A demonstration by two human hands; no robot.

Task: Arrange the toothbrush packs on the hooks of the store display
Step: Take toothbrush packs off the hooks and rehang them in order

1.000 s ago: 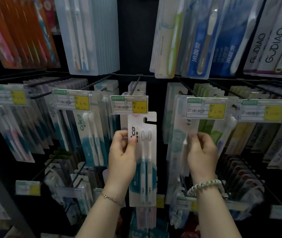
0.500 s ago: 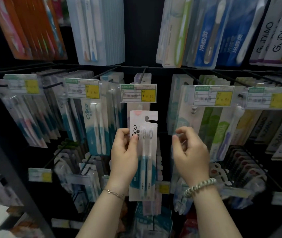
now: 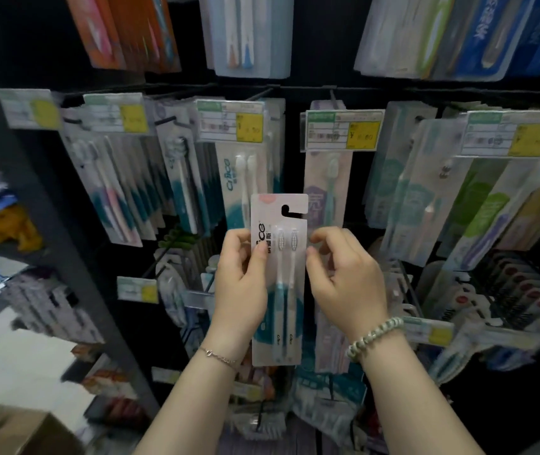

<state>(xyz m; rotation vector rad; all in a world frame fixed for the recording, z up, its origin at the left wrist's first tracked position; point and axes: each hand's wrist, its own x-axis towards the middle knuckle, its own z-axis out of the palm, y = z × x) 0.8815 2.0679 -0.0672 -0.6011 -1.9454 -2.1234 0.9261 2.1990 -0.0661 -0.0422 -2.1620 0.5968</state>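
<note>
Only one view here: a wide-angle head cam, facing forward and a bit down, really close to the store display point(image 3: 293, 165). The left hand point(image 3: 240, 284), right hand point(image 3: 347, 284) and toothbrush pack point(image 3: 278, 310) sit dead centre, and the frame edges are blurry.

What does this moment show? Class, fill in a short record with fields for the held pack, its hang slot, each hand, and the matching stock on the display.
Held item: twin toothbrush pack, white and teal brushes, upright, on no hook
Hang slot: at the card's top, nothing through it
Left hand: grips the pack's left edge, thumb across the front
Right hand: fingers curled at the pack's right edge; contact unclear
Matching stock: similar packs hanging up and to the left, under a price label
</note>
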